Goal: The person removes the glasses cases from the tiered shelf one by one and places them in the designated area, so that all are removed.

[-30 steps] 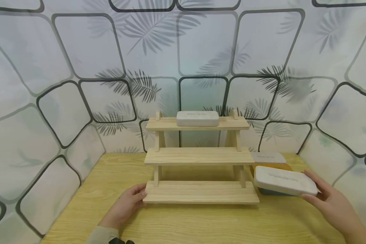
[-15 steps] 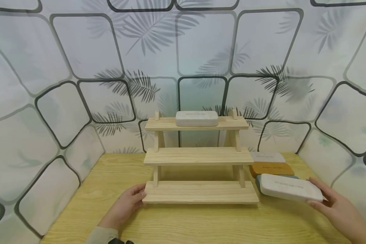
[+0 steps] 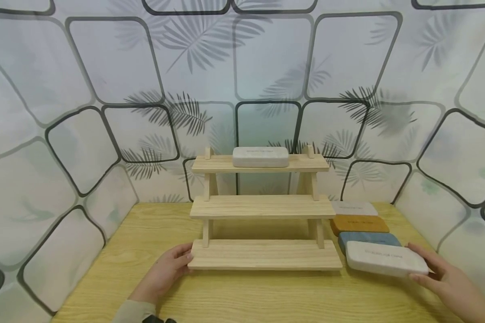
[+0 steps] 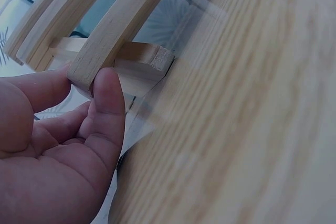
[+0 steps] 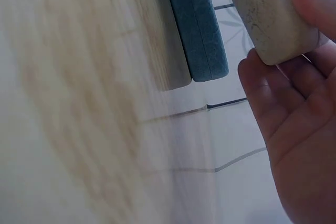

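Observation:
At the lower right in the head view, my right hand [image 3: 448, 280] grips a white glasses case [image 3: 385, 259] by its right end. The right wrist view shows thumb and fingers round that end, with the case tilted above the table. Just behind it lies a blue glasses case [image 3: 369, 237], its front edge partly covered. My left hand [image 3: 165, 271] pinches the left end of the bottom board on a three-tier wooden display stand [image 3: 262, 207]. In the left wrist view, the thumb and a finger clasp the board end [image 4: 86, 72]. Another white glasses case [image 3: 260, 157] sits on the top tier.
Behind the blue case lie an orange-brown glasses case [image 3: 359, 223] and a pale grey one [image 3: 353, 207], in a row right of the stand. All stand on a wood-grain table [image 3: 242, 296]. A patterned curtain [image 3: 275, 58] encloses the back and sides.
My right hand has brought the white case down and toward me, slightly right, uncovering the orange-brown and blue cases behind it. My left hand stays on the stand.

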Tool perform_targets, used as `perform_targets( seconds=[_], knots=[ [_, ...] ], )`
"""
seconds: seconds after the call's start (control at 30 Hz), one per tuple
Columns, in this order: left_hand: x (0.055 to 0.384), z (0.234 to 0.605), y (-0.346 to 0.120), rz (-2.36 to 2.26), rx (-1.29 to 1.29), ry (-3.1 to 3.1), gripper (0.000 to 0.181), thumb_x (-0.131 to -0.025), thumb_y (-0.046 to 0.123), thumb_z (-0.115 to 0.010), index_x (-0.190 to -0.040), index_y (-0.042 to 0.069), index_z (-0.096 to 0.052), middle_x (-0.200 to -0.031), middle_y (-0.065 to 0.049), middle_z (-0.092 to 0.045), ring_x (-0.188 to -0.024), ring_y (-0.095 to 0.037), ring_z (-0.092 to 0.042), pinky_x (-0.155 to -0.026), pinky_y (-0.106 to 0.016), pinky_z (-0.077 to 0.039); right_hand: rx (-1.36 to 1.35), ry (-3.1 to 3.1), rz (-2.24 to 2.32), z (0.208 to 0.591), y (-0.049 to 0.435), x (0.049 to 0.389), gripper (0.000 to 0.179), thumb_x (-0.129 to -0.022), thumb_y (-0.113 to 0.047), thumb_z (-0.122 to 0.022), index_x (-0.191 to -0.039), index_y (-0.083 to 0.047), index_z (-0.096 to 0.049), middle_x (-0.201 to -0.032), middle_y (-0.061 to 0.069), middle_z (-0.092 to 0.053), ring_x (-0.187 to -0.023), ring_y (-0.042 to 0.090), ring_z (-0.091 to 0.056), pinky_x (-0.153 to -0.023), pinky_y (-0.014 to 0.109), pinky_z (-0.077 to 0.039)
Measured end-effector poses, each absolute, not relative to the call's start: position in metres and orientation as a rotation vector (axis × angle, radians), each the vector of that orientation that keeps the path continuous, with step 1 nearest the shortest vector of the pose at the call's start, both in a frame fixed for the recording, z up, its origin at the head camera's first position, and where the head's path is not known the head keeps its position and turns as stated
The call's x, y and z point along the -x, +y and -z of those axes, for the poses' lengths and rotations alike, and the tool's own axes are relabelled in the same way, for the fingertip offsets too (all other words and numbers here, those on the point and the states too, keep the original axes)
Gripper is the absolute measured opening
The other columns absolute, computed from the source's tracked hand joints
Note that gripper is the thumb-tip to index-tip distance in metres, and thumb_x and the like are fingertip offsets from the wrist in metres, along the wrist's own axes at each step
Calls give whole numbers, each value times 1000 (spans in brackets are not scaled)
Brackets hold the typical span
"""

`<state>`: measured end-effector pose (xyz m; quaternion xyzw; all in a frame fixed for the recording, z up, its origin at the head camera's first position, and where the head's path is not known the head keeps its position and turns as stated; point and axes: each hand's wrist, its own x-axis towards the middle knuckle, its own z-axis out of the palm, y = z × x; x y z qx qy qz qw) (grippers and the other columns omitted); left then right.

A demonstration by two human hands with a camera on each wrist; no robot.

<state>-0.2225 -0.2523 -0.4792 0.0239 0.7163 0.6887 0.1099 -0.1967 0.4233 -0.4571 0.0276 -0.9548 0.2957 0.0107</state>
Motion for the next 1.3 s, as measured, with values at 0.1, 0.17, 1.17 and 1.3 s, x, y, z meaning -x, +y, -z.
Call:
perform_targets(
  seconds=[0.1,0.17,1.17,1.3],
  knots=[
    [223,480,-252,-2031,-65,2100,60,-107,19,-55,-150,-14,-32,-143,-30,-47,-116,-28,-59,-90,-38,-54,-114,-2988,-906,459,425,197,88,-97,-42,-68,-160,0,-22,-151,41,-30,-123,57,-42,-70,16,-48],
    [223,480,-252,-2034,-73,2094,60,-107,19,-55,-150,-15,-31,-143,-30,-47,-116,-28,-59,-90,-38,-55,-112,-2998,-914,460,426,198,88,-97,-42,-68,-159,0,-23,-151,41,-29,-123,56,-42,-70,17,-48],
    [224,476,-254,-1999,-105,2109,62,-107,20,-54,-151,-15,-28,-143,-29,-46,-116,-26,-58,-89,-37,-55,-36,-3122,-869,482,435,203,100,-93,-60,-64,-161,-1,-20,-150,43,-28,-129,61,-36,-87,40,-53],
    [224,477,-254,-1991,-113,2111,62,-107,20,-53,-151,-16,-27,-143,-30,-45,-116,-27,-58,-89,-37,-54,-11,-3126,-908,484,435,203,100,-92,-60,-66,-161,-2,-20,-151,42,-27,-131,59,-36,-79,24,-48]
  ],
)
